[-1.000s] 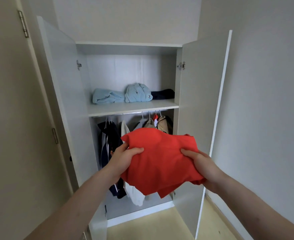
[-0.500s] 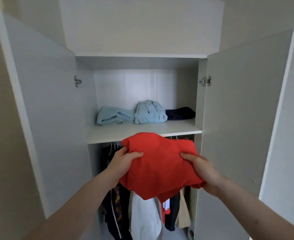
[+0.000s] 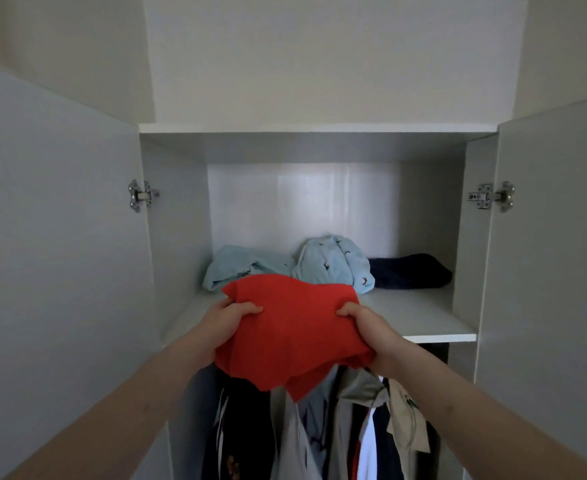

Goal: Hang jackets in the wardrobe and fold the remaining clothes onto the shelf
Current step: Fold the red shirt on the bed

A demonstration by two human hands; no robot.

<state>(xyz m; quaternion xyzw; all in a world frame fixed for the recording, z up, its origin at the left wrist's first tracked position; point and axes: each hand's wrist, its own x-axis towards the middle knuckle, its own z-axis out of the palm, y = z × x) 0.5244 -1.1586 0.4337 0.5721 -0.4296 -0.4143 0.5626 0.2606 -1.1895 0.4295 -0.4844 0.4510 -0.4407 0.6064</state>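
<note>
The shelf [image 3: 420,317] lies bare along its near edge and across its right front, so there is room there for my hands [image 3: 228,320] to pass. Far along the back, two pale blue bundles [image 3: 247,265] and a dark folded piece [image 3: 409,271] block the way. Both doors [image 3: 56,271] stand open at left and right. Below the shelf, hanging jackets [image 3: 361,427] crowd the space.
</note>
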